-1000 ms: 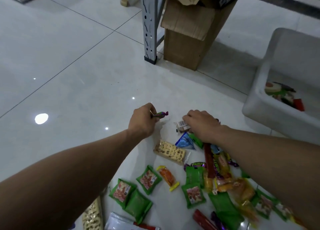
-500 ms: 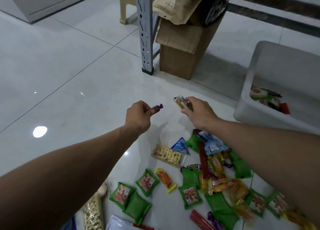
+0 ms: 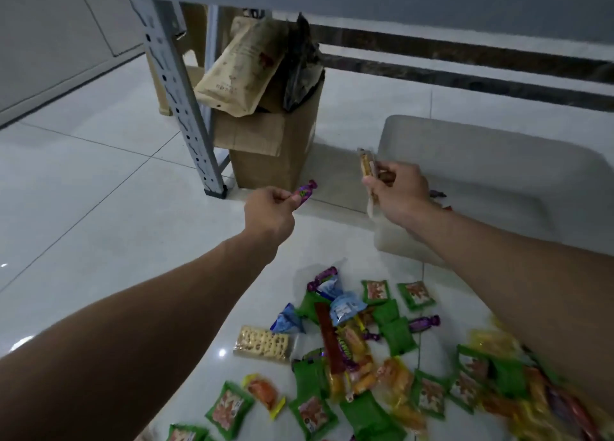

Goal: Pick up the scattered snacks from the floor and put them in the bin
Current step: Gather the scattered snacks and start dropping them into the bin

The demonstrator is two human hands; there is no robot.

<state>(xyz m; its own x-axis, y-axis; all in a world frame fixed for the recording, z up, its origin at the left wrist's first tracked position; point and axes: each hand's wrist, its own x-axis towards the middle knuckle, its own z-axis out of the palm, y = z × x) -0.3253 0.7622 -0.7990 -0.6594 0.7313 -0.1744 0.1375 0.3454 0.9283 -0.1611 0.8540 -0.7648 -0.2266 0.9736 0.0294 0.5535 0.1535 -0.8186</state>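
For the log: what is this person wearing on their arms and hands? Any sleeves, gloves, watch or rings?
Nothing that shows. The left forearm and right forearm are bare to the frame edge, with no sleeve in view. The left grip and right grip are bare hands without gloves; no watch, band or ring is visible on the sides facing the camera.

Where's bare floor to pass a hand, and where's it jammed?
Free: open tiles left of the left arm, from shelf post to cracker pack; a strip between snack pile and bin. Jammed: snack pile under the right arm.
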